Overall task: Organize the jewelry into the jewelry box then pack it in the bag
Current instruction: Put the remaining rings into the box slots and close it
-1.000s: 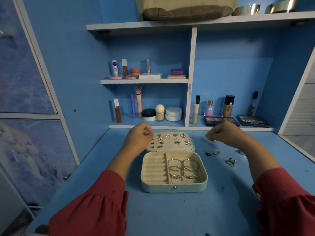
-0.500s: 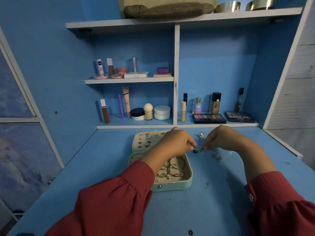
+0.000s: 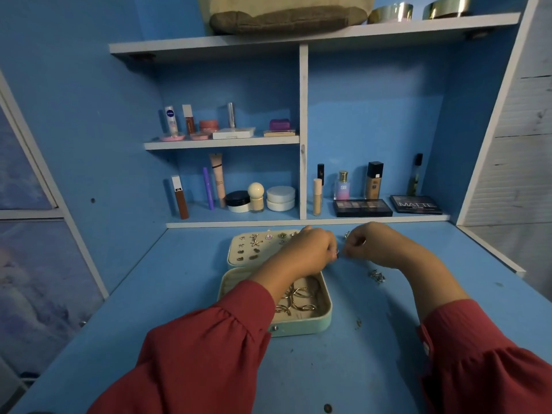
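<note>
**Hands meet beside the open box**

We see a blue surface [image 3: 179,294] under blue shelves [image 3: 301,31]. On the top shelf lies an olive bag [image 3: 286,20], well apart from everything below. The lower shelves carry cosmetics, among them two palettes [image 3: 363,207] at the right.

On the surface the jewelry box [image 3: 324,321] stands open. Its lid [image 3: 236,252] lies flat toward the back, with small earrings [image 3: 255,242] set in rows. The tray nearer us holds gold hoops [image 3: 298,300].

Our red sleeves [image 3: 209,348] come in from both lower corners. The left hand [image 3: 310,252] reaches across the box, fingers curled, and the right hand [image 3: 370,245] curls toward it just right of the lid. Their fingertips meet and pinch a small piece [image 3: 337,254] between them; we cannot tell what it is, nor which hand bears it.

A silver cluster [image 3: 377,276] lies loose on the surface right of the box, and another small bit [image 3: 358,323] lies nearer us.
</note>
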`<action>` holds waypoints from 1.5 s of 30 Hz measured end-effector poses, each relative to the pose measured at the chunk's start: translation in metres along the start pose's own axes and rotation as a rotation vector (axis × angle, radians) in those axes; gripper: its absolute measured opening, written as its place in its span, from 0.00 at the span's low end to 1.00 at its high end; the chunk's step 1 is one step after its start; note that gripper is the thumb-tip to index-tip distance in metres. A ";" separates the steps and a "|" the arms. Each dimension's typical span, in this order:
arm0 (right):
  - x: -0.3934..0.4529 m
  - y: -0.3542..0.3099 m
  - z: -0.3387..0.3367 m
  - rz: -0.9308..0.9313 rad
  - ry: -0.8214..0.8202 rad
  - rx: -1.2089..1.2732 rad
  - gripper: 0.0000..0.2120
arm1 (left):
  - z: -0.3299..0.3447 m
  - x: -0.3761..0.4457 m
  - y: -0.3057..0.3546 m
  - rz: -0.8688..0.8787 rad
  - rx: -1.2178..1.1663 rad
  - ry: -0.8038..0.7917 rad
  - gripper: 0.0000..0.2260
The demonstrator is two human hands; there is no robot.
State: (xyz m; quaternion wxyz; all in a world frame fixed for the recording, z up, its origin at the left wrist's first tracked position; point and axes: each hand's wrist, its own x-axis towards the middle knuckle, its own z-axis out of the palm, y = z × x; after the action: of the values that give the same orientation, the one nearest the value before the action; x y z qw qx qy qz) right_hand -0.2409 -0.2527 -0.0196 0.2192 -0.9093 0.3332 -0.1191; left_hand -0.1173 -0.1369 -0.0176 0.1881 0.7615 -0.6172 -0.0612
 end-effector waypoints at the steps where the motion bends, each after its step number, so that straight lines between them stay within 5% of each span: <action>1: 0.000 -0.001 0.001 -0.022 0.045 0.017 0.05 | -0.004 -0.003 -0.001 -0.017 -0.068 0.013 0.05; 7: -0.003 -0.017 0.004 -0.127 0.183 0.122 0.04 | -0.037 -0.027 -0.031 -0.073 -0.323 0.133 0.03; 13: -0.005 -0.044 0.023 -0.228 0.194 0.222 0.02 | -0.063 -0.070 -0.079 -0.176 -0.646 0.038 0.06; 26: -0.027 -0.103 0.067 -0.396 0.096 0.264 0.03 | -0.077 -0.103 -0.121 -0.217 -0.559 0.004 0.03; 45: -0.031 -0.104 0.069 -0.429 0.087 0.171 0.04 | -0.075 -0.104 -0.125 -0.269 -0.537 -0.071 0.03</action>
State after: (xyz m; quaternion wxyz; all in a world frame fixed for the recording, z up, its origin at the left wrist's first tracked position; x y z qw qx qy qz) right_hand -0.1821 -0.1394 -0.0329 0.2508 -0.9313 0.1303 -0.2298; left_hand -0.0021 0.0002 -0.0080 0.3514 0.7568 -0.4788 -0.2731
